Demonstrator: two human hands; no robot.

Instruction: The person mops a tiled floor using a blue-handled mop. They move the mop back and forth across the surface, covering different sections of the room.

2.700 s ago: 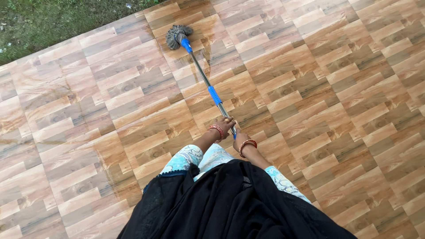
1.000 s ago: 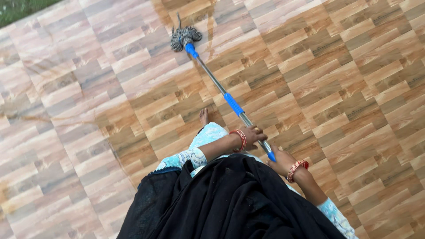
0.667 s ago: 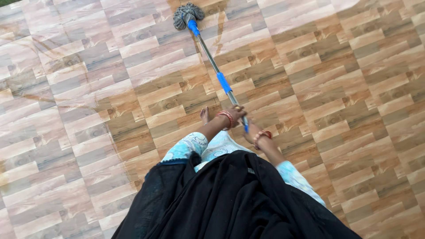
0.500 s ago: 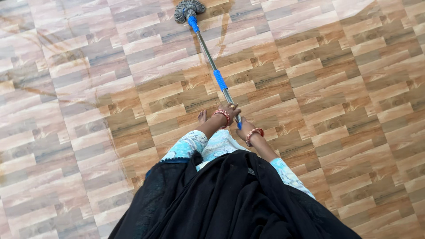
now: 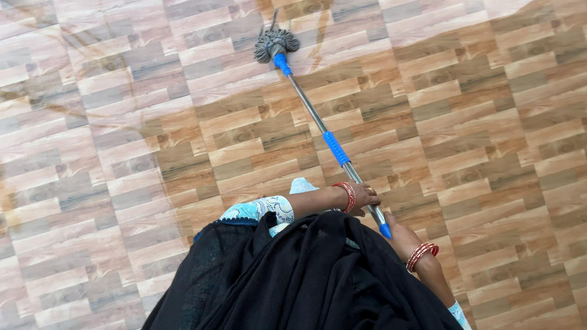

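Note:
I hold a mop with a metal pole (image 5: 310,115) and blue grips. Its grey string head (image 5: 274,43) rests on the wood-pattern tiled floor (image 5: 465,122) at the top centre. My left hand (image 5: 363,196), with red bangles on the wrist, is closed around the pole just below the middle blue grip (image 5: 335,148). My right hand (image 5: 400,233), also with bangles, grips the pole's blue end (image 5: 384,230) close to my body.
A darker wet patch of floor (image 5: 257,134) spreads around the mop and in front of me; paler tiles (image 5: 73,183) lie to the left. My black garment (image 5: 306,281) and light blue patterned sleeve (image 5: 257,211) fill the bottom centre.
The mop head has been pulled back toward me and to the right. Both hands drew in closer to my body, the right hand moving down and right. My foot is no longer visible.

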